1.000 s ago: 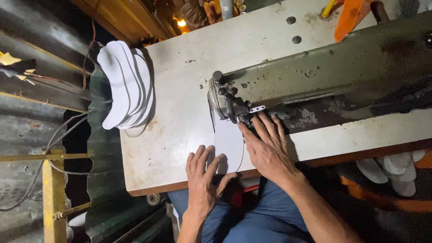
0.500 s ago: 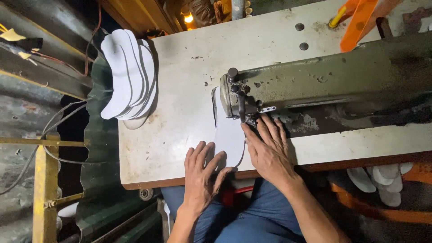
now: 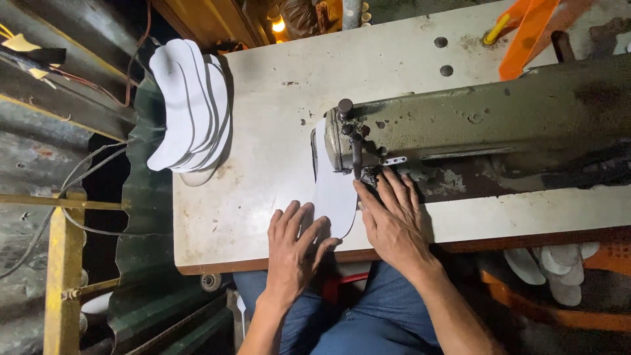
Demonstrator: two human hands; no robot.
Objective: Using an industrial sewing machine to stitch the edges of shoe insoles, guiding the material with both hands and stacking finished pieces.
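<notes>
Surface: worn off-white worktable w/ stains & holes carried an old olive-green metal sewing machine; corrugated metal sheeting at the side.
Workpiece: white flat sole-shaped fabric piece lay on the table, far end under the machine head, near end at the table's front edge.
Left hand: palm down, fingers spread, pressing flat on the table w/ fingertips on the piece's near end. Nothing grasped.
Right hand: also flat & unclenched, fingertips right beside the needle area, steadying the piece's edge.
Risk 1: right fingertips sat v. close to the needle; a slip fwd could mean a puncture.
Risk 2: uneven hand pressure could skew the piece, so the seam wanders.
Stock: stack of white sole-shaped cut pieces overhung the table's far-left corner; a knock could tip it off.
Containers: none seen on the table; more white pieces lay below the table at right, holder unclear.
</notes>
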